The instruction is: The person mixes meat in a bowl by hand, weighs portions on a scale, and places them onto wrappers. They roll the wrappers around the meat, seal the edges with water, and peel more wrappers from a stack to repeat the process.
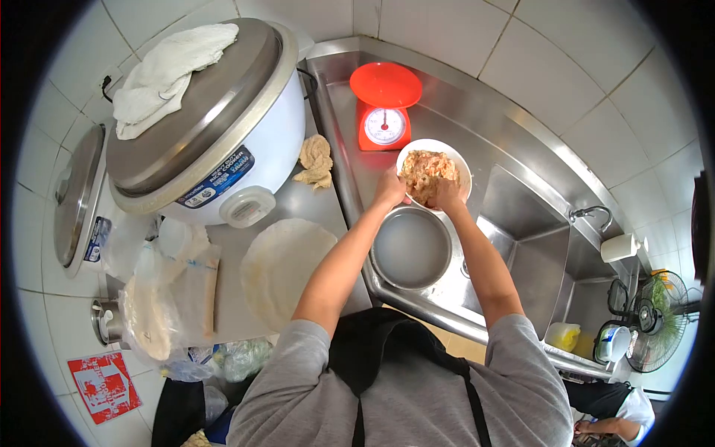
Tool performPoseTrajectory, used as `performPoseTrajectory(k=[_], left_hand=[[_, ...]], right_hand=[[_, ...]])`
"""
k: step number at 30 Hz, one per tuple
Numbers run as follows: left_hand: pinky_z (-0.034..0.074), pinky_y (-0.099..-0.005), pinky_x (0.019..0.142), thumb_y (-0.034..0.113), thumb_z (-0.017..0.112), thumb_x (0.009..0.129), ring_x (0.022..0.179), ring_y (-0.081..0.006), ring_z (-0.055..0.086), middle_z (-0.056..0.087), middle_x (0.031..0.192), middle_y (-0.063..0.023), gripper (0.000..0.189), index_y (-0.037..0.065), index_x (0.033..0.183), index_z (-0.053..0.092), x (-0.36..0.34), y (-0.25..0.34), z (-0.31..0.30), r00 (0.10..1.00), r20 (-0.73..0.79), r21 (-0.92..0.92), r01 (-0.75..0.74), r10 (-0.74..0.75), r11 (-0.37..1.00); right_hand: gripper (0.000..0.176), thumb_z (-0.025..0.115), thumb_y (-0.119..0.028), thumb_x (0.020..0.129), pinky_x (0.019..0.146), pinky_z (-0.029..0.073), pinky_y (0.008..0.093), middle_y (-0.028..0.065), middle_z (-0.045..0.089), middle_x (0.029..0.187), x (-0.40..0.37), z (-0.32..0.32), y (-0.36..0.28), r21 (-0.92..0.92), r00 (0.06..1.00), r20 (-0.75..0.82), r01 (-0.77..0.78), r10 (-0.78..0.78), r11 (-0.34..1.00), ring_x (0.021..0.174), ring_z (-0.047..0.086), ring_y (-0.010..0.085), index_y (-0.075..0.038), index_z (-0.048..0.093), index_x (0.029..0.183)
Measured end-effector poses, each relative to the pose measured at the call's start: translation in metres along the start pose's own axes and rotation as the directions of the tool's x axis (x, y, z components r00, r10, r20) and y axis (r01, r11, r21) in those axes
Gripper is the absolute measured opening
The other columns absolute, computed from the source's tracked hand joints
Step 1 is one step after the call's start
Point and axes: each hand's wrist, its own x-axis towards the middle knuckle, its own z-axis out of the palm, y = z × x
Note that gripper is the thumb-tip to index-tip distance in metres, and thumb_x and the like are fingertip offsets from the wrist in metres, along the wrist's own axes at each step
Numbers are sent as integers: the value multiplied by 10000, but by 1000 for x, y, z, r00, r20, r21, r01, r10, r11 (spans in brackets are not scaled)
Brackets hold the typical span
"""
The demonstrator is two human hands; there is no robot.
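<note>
A white bowl [468, 165] holds a pinkish-brown, wet mixture [427, 171] that looks like raw chopped meat. At the bowl's left side, my left hand [392, 188] is closed on the rim. My right hand [447, 195] reaches down into the mixture, and its fingertips are hidden there. Just below the bowl stands a round metal pan [412, 248] with cloudy liquid in it. Behind the bowl is a red kitchen scale [384, 128] with a red dish [386, 84] on top.
A large rice cooker [275, 149] with a white cloth [175, 71] on its lid fills the left. Near it lie a tan cloth [315, 160], a pale round sheet [283, 261] and plastic bags [153, 313]. Right are a sink [521, 223], faucet [592, 214], fan [659, 320] and another person [629, 410].
</note>
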Motion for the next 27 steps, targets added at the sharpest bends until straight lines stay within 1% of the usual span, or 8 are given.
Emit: performPoseTrajectory(k=[7,10,14,16,22,24,25,27], left_hand=[[539,-331,442,-1,394,881,507,-281,648,631,902,-214,368,-56,1244,420,-3,-1,2,1000,-17,-7,7,-7,1000],[558,-311,459,19,412,880,569,-242,656,633,986,-191,378,-39,1249,471,-4,1,3,999,-34,-1,28,-28,1000],[554,-331,440,-11,403,878,545,-284,659,616,997,-245,356,-79,1225,450,0,-10,0,1000,-17,-46,-10,9,999],[559,-330,441,-8,400,876,582,-288,669,604,1043,-255,354,-91,1216,453,-4,-3,-1,1000,-6,-55,-10,10,998],[581,-307,514,41,425,896,607,-233,658,599,981,-171,412,-57,1296,416,-2,2,-7,997,48,11,67,-67,998],[581,-304,518,50,430,902,599,-220,655,600,963,-162,413,-49,1302,412,-1,1,-5,997,48,9,54,-55,998],[581,-304,518,50,430,902,599,-220,655,600,963,-162,413,-49,1302,412,-1,-1,-5,997,49,11,55,-55,998],[580,-300,523,63,430,910,600,-212,656,607,940,-154,429,-35,1326,393,3,-3,-6,996,78,39,48,-51,998]], right_hand=[[503,770,-349,582,853,511,385,142,672,1034,-2,-4,5,-12,995,-39,88,-88,996,993,639,268,-71,677,991],[541,773,-377,576,856,510,375,143,672,1035,17,6,17,-66,996,15,94,-93,993,992,638,270,-64,680,1008],[665,800,-476,520,834,515,365,182,669,1014,65,34,42,-140,969,1,244,-246,960,971,640,298,-21,683,992],[696,805,-510,500,807,522,367,207,670,975,50,-2,35,-133,941,214,292,-260,947,934,649,310,-4,688,964],[580,737,-510,626,747,518,359,138,691,957,44,-68,26,-186,881,388,362,-270,914,855,656,252,-37,710,960],[487,723,-461,666,717,518,357,146,687,931,52,-94,28,108,864,419,256,-278,961,821,658,240,-44,715,915],[487,723,-461,666,717,518,357,146,687,931,52,-96,25,111,864,419,255,-278,961,821,658,240,-44,715,915],[347,669,-339,723,701,518,383,169,669,880,53,-100,15,249,941,-1,327,-337,912,762,654,266,-26,707,867]])
